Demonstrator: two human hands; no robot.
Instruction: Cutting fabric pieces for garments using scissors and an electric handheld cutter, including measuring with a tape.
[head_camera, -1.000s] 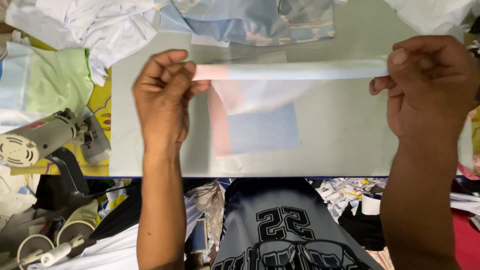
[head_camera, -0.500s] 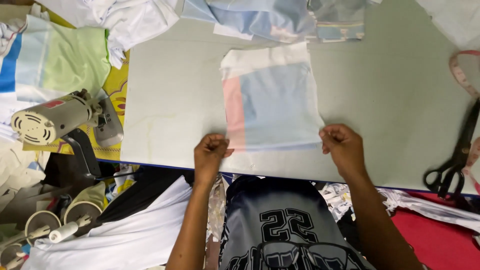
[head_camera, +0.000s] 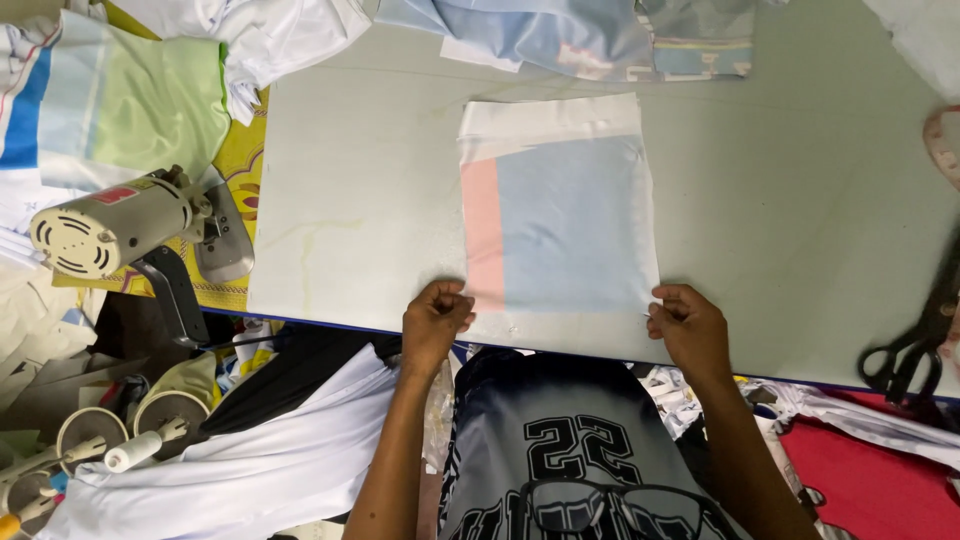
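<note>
While both hands pinch only the near corners, the folded rectangular cloth panel, pale blue with a pink strip down its left side and a white band along the far edge (head_camera: 560, 215), could skew or wrinkle, in my judgement, if one hand pulls harder than the other. Far left: a cream-coloured cylindrical cutting-machine motor on a black stand (head_camera: 110, 228), just beside the pale grey work table (head_camera: 340, 220) at its left edge; a loose edge dragged that way might snag, though panel and motor sit well apart. Left hand (head_camera: 435, 322): fingers curled almost closed, tips on or nipping the panel's near-left corner at the pink strip; exact grip hidden by the knuckles. Panel lies flat, mid-table, near edge close to the table's front rim, between the two hands. Right hand (head_camera: 690, 328): fingers (head_camera: 668, 305) drawn together, pinching the near-right corner. Far right: black-handled scissors (head_camera: 915, 345) rest on the table, well apart from the cloth. Thin fabric likely slides easily on this smooth top.
</note>
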